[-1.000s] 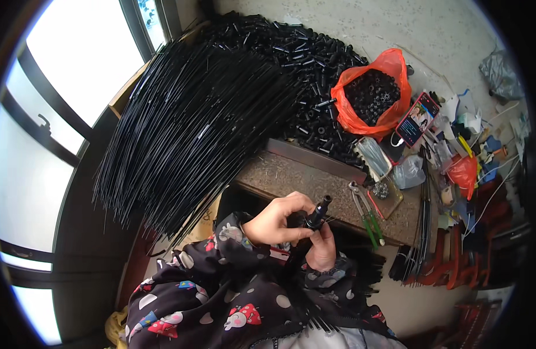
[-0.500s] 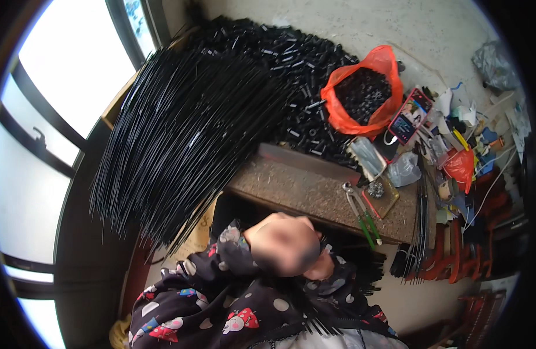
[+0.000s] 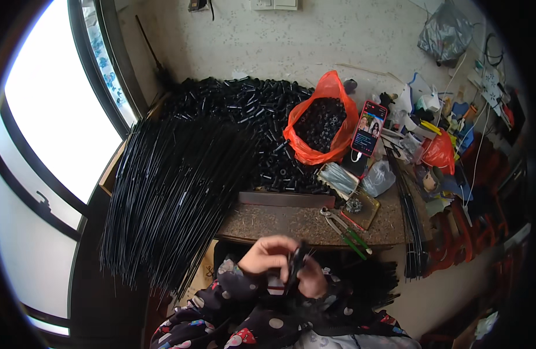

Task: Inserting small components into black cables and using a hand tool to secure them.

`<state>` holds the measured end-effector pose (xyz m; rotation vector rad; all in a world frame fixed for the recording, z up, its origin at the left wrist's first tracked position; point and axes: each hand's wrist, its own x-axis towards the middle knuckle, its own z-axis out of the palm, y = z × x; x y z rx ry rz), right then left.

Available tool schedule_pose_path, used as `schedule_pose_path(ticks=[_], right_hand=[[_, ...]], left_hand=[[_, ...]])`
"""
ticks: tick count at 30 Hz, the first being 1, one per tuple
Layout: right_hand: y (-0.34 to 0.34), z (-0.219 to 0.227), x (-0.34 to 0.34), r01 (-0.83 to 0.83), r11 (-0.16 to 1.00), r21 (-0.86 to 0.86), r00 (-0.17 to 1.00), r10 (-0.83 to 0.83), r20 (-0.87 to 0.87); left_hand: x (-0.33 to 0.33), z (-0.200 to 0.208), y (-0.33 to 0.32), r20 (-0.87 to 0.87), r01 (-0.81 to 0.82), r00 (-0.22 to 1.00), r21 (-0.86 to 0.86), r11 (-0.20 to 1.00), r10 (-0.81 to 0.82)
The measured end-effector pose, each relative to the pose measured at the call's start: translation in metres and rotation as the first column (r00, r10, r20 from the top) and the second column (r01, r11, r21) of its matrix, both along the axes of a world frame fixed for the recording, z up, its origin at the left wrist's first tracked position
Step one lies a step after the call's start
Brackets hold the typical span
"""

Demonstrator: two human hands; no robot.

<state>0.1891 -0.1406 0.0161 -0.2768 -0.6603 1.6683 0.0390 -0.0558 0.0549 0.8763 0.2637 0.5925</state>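
Close in front of my body, both hands work at one small dark black part [image 3: 295, 265]. My left hand [image 3: 268, 256] pinches it from the left with thumb and fingers. On its other side my right hand [image 3: 312, 280] is closed around it, its fingers partly in shadow. A few thin dark strands stick out near the part's top; its exact kind cannot be made out. Under my hands lies my dark dotted, patterned clothing. Just beyond them is the speckled brown table [image 3: 268, 223].
Thin black rods [image 3: 169, 203] overhang the table's left. Behind lie a heap of short black tubes [image 3: 233, 104] and a red bag [image 3: 306, 152] of small dark pieces. Green-handled pincers [image 3: 345, 231], a lit phone [image 3: 370, 129] and a clear bag [image 3: 379, 178] are on the right.
The view has tilted up, showing more wall. My hands, bunched together and blurred before, now show separately with the black part between them.
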Motion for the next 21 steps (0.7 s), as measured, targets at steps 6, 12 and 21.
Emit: schedule_pose_path(ticks=[6, 12, 21], right_hand=[[0.014, 0.009, -0.020, 0.747, 0.662, 0.067, 0.589, -0.705, 0.395], [0.012, 0.022, -0.012, 0.485, 0.816, 0.315, 0.535, -0.562, 0.631], [0.027, 0.023, 0.018, -0.051, 0.998, 0.039, 0.839, 0.022, 0.544]], left_hand=[[0.008, 0.031, -0.005, -0.019, -0.294, 0.931, 0.557, 0.777, 0.365], [0.001, 0.029, -0.001, -0.163, -0.280, 0.882, 0.572, 0.771, 0.442], [-0.009, 0.014, 0.028, 0.051, 0.021, 0.996, 0.634, 0.773, -0.069]])
